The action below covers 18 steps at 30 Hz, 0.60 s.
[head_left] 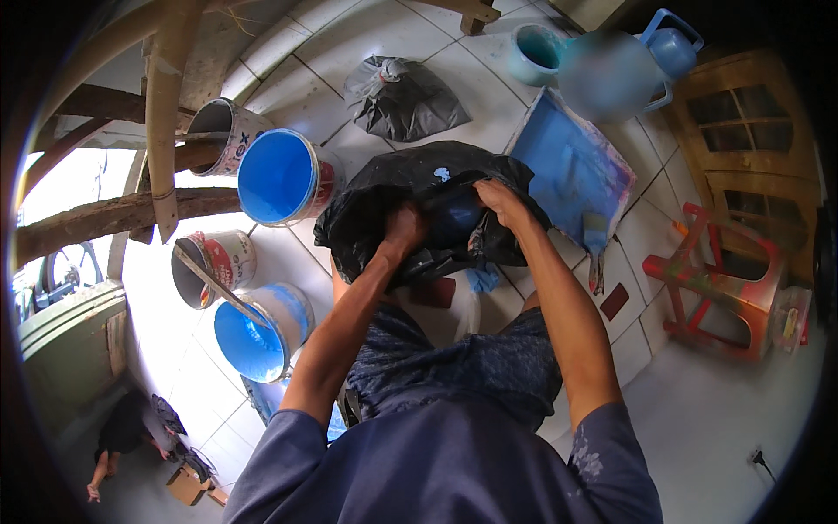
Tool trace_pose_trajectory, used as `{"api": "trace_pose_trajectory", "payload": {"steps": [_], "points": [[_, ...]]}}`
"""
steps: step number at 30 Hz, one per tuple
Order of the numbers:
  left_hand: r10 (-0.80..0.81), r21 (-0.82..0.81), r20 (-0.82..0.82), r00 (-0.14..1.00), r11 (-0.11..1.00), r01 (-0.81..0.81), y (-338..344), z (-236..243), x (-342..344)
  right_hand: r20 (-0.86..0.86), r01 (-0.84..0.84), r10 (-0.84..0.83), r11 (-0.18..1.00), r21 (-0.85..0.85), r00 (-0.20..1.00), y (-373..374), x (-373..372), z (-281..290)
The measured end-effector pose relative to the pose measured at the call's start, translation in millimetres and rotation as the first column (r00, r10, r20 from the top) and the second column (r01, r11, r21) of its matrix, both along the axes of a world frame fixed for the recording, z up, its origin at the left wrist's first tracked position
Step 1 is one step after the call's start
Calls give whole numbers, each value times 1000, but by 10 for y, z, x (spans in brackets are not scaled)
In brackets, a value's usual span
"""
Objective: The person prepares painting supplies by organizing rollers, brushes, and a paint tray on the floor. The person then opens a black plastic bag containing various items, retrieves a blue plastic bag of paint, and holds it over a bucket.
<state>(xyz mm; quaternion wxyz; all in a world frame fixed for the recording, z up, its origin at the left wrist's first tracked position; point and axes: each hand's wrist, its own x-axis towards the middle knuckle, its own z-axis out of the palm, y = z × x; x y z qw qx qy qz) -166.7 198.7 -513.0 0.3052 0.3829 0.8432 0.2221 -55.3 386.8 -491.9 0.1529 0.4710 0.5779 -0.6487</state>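
A: Where is the bag the hands are working on?
B: The large black bag (pixel 384 179) sits in front of the person's knees, near the centre of the view. Its mouth gapes toward the person, and something blue and shiny (pixel 457 212) shows inside; I cannot tell what it is.

A: How are the hands placed?
B: The right hand (pixel 499 201) grips the edge of the bag's mouth, fingers folded on the plastic. The left hand (pixel 405 229) is at the mouth's left side, its fingers lost in shadow, so I cannot tell whether they are open or closed.

A: What is around the bag?
B: Beyond it, a smaller dark bag (pixel 406 105), knotted at the top, rests on the tiled floor (pixel 323 74). Just to the right lies a blue-stained tray (pixel 554 175), with a brush (pixel 595 231) at its near corner.

A: And on the left?
B: Four buckets stand there; the nearest to the bag is a bucket with a bright blue inside (pixel 262 166). A stick (pixel 218 284) slants across the openings of the two lower ones.

A: Anything farther out?
B: On the right, a red stool (pixel 758 301) lies tipped over near a wooden cabinet (pixel 742 166). At lower left, another person (pixel 127 428) is partly visible.
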Motion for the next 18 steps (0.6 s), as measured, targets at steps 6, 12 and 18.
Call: {"api": "trace_pose_trajectory", "payload": {"steps": [6, 12, 18], "points": [[-36, 106, -327, 944, 992, 75, 6, 13, 186, 36, -160, 156, 958, 240, 987, -92, 55, 98], [-182, 93, -550, 815, 956, 276, 145, 459, 275, 171, -694, 721, 533, 484, 672, -178, 148, 767], [-703, -256, -225, 675, 711, 655, 457, 470, 284, 471, -801, 650, 440, 406, 596, -107, 376, 851]]}}
